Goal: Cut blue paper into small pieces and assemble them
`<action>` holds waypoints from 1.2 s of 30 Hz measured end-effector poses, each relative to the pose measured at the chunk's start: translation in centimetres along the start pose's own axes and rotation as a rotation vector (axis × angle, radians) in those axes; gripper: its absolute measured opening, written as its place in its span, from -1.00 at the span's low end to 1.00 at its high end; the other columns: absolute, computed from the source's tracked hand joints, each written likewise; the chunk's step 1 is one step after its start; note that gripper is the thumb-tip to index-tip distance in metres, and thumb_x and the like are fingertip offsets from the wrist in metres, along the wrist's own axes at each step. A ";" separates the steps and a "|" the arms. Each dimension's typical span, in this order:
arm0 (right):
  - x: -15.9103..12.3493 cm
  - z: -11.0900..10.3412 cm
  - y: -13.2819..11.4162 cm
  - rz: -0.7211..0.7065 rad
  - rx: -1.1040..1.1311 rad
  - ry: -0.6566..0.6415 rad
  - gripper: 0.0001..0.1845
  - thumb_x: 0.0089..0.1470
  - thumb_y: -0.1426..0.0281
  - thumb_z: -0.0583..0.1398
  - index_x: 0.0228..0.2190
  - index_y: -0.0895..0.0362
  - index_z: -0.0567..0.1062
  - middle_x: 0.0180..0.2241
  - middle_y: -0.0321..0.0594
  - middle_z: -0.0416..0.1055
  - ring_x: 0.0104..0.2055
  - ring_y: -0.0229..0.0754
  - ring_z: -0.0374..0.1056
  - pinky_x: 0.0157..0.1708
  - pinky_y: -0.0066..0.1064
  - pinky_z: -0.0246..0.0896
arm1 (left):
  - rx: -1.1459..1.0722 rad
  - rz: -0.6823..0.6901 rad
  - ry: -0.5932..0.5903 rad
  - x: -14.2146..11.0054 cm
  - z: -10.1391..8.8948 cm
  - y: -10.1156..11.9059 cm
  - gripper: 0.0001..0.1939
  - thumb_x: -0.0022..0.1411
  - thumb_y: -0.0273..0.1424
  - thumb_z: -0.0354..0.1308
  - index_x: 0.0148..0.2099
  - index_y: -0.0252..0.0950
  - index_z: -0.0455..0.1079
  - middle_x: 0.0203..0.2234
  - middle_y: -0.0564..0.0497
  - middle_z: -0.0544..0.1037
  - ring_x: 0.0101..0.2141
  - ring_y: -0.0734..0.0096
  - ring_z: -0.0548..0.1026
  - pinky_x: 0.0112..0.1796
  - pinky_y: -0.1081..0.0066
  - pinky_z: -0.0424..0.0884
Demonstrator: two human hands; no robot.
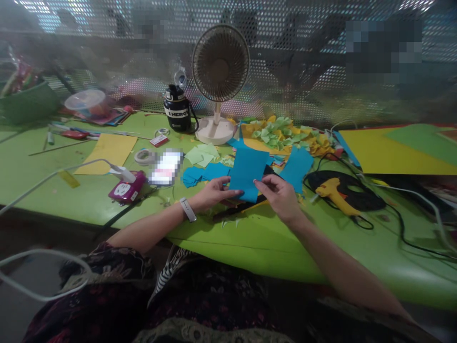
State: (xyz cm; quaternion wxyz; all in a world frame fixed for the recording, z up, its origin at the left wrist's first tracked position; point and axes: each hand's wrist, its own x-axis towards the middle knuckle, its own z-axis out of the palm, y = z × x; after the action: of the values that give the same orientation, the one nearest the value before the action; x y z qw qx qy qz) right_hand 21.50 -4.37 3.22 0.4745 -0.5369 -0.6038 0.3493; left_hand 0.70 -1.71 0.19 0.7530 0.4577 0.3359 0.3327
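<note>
A rectangular sheet of blue paper (248, 169) is held up in front of me, tilted over the table edge. My left hand (216, 193) pinches its lower left side, thumb in front. On its lower right side, my right hand (280, 195) pinches it between thumb and fingers. Left of the sheet lie several cut blue paper pieces (205, 174) in small overlapping stacks. Another blue sheet (297, 164) rests on the table to the right. Something dark, partly hidden, lies beneath my hands.
Behind stand a fan (221, 64) and a black bottle (177, 109). A heap of green and yellow paper pieces (285, 133) sits at the back. To the right lies a yellow glue gun (339, 197) with cables; to the left, a phone (166, 166) and a purple power socket (126, 188).
</note>
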 end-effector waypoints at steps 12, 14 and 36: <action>0.2 -0.1 0.2 0.019 -0.004 -0.018 -0.54 -0.10 -0.04 0.36 -0.54 0.08 0.42 -0.56 -0.34 0.27 -0.52 -0.28 0.12 -0.52 -0.39 0.06 | 0.045 0.075 -0.012 -0.1 0.2 0.1 -0.56 0.04 -0.33 0.44 -0.09 -0.32 0.35 -0.44 0.07 0.56 -0.30 0.33 0.60 -0.23 0.24 0.57; 0.2 -0.1 0.2 0.021 -0.006 -0.021 -0.54 -0.10 -0.05 0.35 -0.54 0.07 0.42 -0.56 -0.34 0.27 -0.52 -0.28 0.12 -0.52 -0.39 0.06 | 0.046 0.079 -0.019 -0.1 0.2 0.1 -0.57 0.04 -0.32 0.44 -0.10 -0.32 0.36 -0.43 0.07 0.57 -0.29 0.32 0.60 -0.21 0.22 0.57; 0.3 -0.1 0.3 0.058 0.010 -0.080 -0.49 -0.07 -0.12 0.31 -0.51 0.09 0.44 -0.54 -0.31 0.33 -0.48 -0.26 0.21 -0.47 -0.39 0.15 | 0.100 0.146 -0.003 0.0 0.2 0.2 -0.55 0.00 -0.27 0.46 -0.13 -0.35 0.40 -0.33 -0.01 0.63 -0.31 0.40 0.60 -0.17 0.29 0.56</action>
State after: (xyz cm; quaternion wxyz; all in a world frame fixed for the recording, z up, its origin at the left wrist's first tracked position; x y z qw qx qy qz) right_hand 21.73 -4.04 3.04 0.4424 -0.5375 -0.6047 0.3869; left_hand 0.84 -1.72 0.41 0.7034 0.5185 0.3167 0.3689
